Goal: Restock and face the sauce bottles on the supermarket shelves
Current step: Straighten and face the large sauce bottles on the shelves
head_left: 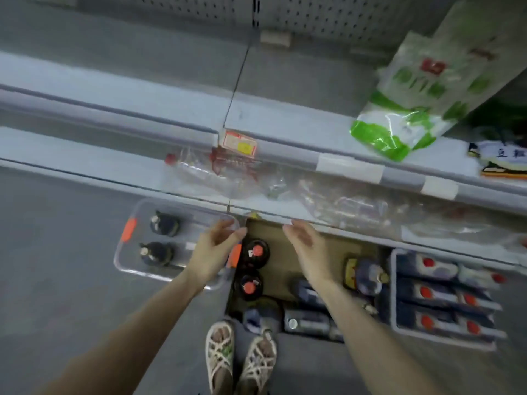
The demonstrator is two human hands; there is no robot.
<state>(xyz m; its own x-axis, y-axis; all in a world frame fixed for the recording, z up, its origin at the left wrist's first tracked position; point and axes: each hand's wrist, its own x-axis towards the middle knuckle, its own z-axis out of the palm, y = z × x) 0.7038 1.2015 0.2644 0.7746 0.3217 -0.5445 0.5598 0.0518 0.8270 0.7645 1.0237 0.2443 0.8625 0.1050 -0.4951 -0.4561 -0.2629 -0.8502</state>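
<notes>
Grey shelves (114, 78), left hand (212, 249) and right hand (306, 246) empty above sauce bottles (256, 252)

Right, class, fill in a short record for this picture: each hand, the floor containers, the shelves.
Left hand: open, empty, above the clear plastic tub with orange clips
Right hand: open, empty, above the brown cardboard box
Tub: two dark upright bottles
Box: dark bottles, two with red caps standing
Pale crate, right: red-capped bottles lying down
Upper shelf: green-and-white plastic bag
Lower shelf: crumpled clear plastic wrap
</notes>
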